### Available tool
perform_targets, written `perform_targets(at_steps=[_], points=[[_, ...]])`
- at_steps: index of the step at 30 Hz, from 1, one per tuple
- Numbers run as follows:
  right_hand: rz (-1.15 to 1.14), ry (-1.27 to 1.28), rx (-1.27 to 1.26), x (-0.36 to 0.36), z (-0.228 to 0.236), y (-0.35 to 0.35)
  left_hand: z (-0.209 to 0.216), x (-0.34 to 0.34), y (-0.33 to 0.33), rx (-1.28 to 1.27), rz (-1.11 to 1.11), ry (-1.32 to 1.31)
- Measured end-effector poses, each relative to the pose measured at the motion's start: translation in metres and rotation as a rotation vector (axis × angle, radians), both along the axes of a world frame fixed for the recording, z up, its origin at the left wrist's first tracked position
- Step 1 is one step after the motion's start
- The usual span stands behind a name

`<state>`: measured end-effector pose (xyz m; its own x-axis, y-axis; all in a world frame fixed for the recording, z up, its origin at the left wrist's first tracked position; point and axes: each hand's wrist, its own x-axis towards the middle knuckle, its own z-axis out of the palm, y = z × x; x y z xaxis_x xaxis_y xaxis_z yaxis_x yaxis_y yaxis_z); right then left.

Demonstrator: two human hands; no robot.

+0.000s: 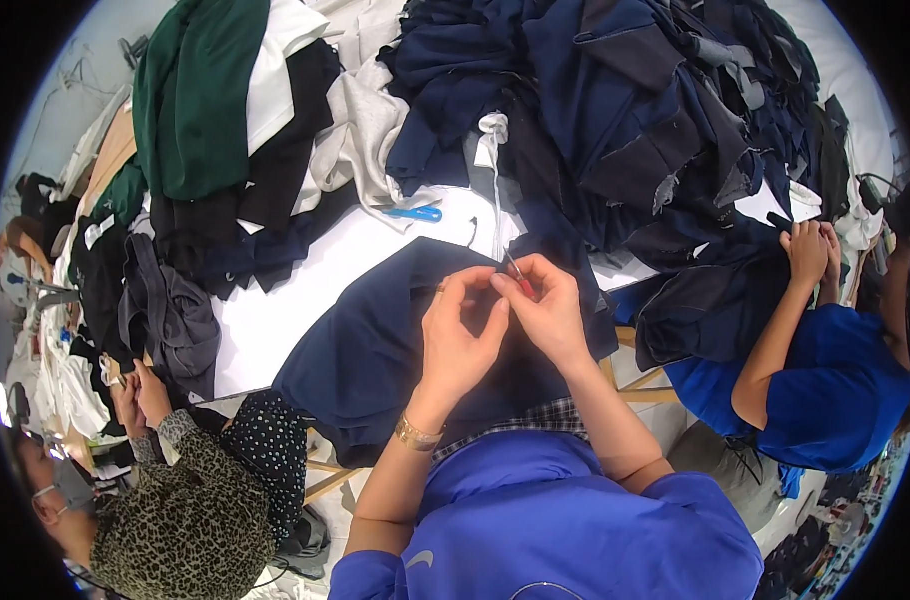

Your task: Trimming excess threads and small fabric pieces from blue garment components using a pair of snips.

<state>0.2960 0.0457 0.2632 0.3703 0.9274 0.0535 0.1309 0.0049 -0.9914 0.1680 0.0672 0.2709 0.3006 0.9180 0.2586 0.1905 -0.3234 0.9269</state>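
Observation:
Both my hands meet over a navy cloth garment (375, 330) that lies across the table's near edge and my lap. My right hand (550, 310) is closed around a small red-handled tool (526, 287) with a thin metal tip pointing up and away. Curved toward it, my left hand (462, 335) has its fingertips close to the right ones; what they pinch, if anything, is too small to make out. Just beyond my fingers, a thin whitish strip (497, 200) runs down from a white knotted piece of cloth (492, 135).
Navy garments (615, 110) form a large heap at the far side. Green clothing (200, 100) and grey clothing (360, 135) lie far left. A blue tool (413, 214) rests on the white tabletop (265, 330). Co-workers handle cloth at left (180, 500) and right (815, 370).

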Motion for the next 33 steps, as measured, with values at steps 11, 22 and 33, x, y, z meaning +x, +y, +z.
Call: perform_targets(at_steps=[11,22,33], points=[[0.203,0.144,0.06,0.007,0.0,-0.002,-0.021,-0.006,0.009,-0.474,-0.027,-0.298],[0.104,-0.275,0.216,0.008,0.015,0.001,-0.022,-0.016,0.011,-0.667,-0.095,-0.542],[0.072,-0.133,0.167,0.013,-0.002,0.016,-0.009,-0.018,0.013,-0.623,-0.081,-0.408]])
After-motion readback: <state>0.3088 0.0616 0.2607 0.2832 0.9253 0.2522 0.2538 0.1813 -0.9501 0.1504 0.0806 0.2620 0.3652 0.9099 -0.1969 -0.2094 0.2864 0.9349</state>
